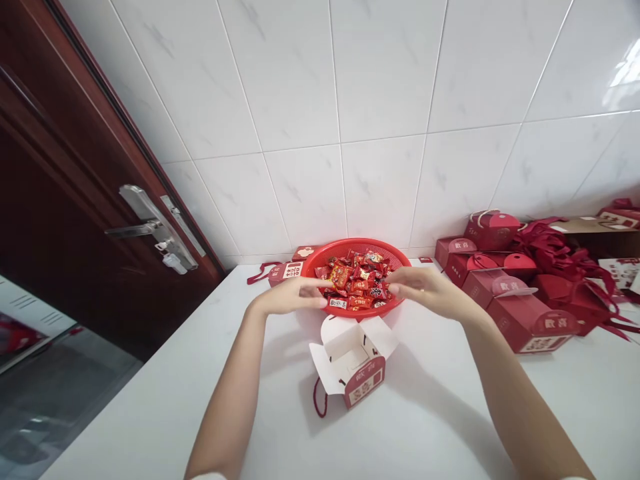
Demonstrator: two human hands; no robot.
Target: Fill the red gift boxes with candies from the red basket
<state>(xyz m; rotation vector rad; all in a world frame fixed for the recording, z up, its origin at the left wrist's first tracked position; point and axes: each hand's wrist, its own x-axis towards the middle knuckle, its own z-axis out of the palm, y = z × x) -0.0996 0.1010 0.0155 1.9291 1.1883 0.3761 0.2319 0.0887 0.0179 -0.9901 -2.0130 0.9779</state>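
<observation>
A red plastic basket (357,243) full of red-wrapped candies (360,285) stands by the wall. At its left rim is my left hand (290,295), thumb and forefinger apart, the fingertips beside the candies. My right hand (425,288) reaches over the right rim. Its thumb and fingers are spread around the candies at that side, and no candy is visibly lifted. In front of the basket, between my forearms, sits a small red and white gift box (364,381) with its flaps folded open. White inner walls show inside it, and a dark red cord loop (320,400) hangs at its left.
Several red gift boxes (530,323) are grouped on the right of the white table (400,433), with red ribbons (555,250) among them. Another red box (286,273) lies left of the basket. Tiled wall bounds the back; a brown door with a metal handle (155,227) is at left.
</observation>
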